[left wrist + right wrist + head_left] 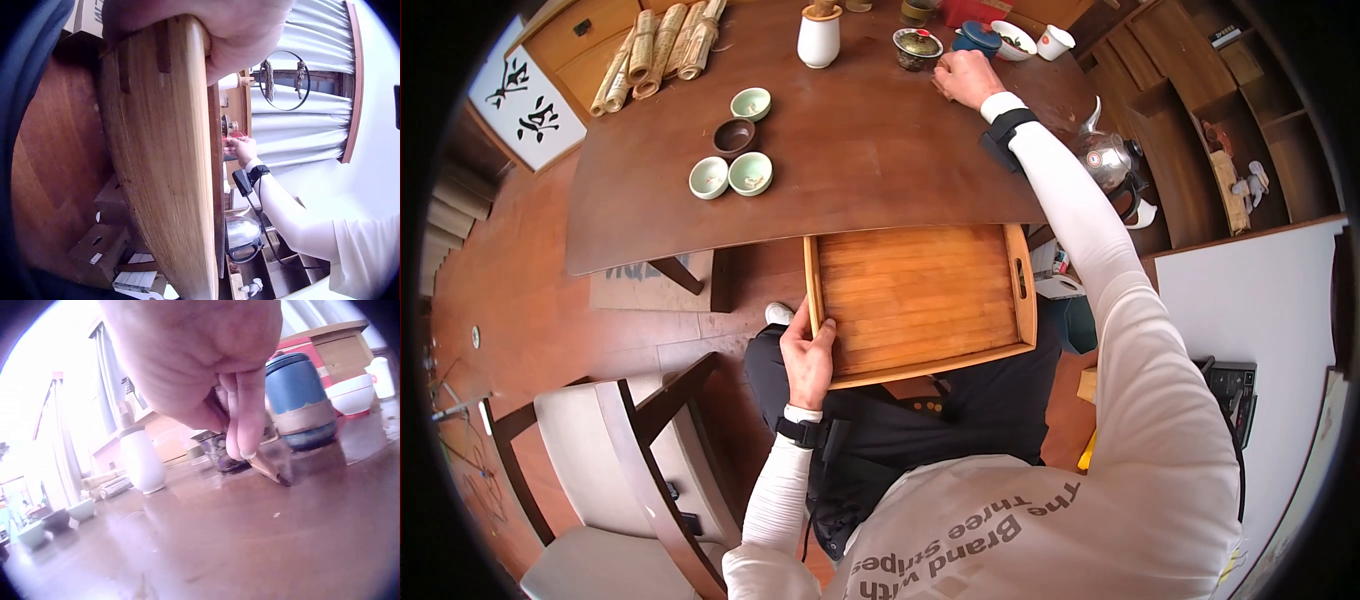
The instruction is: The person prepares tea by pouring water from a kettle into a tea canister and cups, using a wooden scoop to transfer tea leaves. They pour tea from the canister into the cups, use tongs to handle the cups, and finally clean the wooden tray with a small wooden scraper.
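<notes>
My left hand [808, 365] grips the left side of a wooden serving tray [915, 290], thumb over the rim. The tray is held at the table's near edge, above the lap, and nothing lies in it. In the left wrist view the tray's outer wall [159, 144] fills the middle. My right hand [968, 78] is low over the far right of the table, pinching a slim brown wooden piece [269, 470] with a dark tip close to the tabletop. Beside that hand stand a dark patterned lidded bowl [917, 50] and a blue lidded jar [297, 394].
Three pale green cups [750, 174] and a dark brown cup [734, 137] stand on the table [850, 150], left of centre. Behind them are a white vase [819, 42] and rolled bamboo mats [662, 50]. A metal kettle [1105, 160] is at the right, a chair [600, 450] at lower left.
</notes>
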A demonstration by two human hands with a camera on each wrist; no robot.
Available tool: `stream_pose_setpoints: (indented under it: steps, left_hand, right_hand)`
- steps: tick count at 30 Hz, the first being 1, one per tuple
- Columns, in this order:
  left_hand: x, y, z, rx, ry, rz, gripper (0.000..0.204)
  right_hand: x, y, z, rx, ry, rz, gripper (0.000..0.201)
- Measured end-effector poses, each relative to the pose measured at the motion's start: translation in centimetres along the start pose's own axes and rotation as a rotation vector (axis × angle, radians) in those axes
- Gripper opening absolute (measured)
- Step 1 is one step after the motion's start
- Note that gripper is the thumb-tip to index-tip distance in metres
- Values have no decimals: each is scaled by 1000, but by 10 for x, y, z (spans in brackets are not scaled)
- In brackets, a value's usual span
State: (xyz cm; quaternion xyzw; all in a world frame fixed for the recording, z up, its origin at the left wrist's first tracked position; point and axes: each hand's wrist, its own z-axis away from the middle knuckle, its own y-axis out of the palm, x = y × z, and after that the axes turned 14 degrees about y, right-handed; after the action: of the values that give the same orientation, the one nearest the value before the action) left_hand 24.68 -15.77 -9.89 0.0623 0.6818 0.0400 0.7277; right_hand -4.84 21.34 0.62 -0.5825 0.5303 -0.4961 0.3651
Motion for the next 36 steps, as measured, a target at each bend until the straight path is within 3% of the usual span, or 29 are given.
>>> stream_pose_setpoints:
  steps: [2,6,8,13,17,20,22,25,28,31,34,36]
  left_hand:
    - [-1,-3,-1,14,10,-5,49]
    - [-10,-6,-1,-10,-32,12,50]
    - [-1,-9,-3,-25,32,12,51]
    - [-11,-22,-2,-12,16,-41,52]
    - [-9,-23,-4,-13,72,-75,53]
    - [-8,-21,-3,-20,21,-30,53]
    - [-10,-21,-2,-25,15,-34,53]
    - [-7,-20,-2,-25,17,-35,53]
    - [-7,-19,-3,-20,-10,-34,52]
    - [-2,-19,-1,-35,78,-47,52]
    - [-10,-19,0,-39,4,-51,51]
    - [-13,-18,1,-42,10,-43,51]
  right_hand:
    - [24,11,-2,24,13,-34,27]
    - [76,24,-6,34,-142,-100,27]
    - [98,13,-4,73,-172,-119,26]
    - [97,32,-48,83,-256,-203,21]
    - [96,30,-39,122,-322,-193,18]
    - [92,12,23,197,-385,-311,17]
    - [95,-14,92,118,-674,-357,15]
    - [93,-43,193,268,-669,-347,12]
    - [99,-64,239,468,-645,-286,11]
    - [97,-49,173,106,-881,-187,14]
    - [93,-25,65,50,-611,-357,15]
    - [82,-1,-1,69,-414,-245,19]
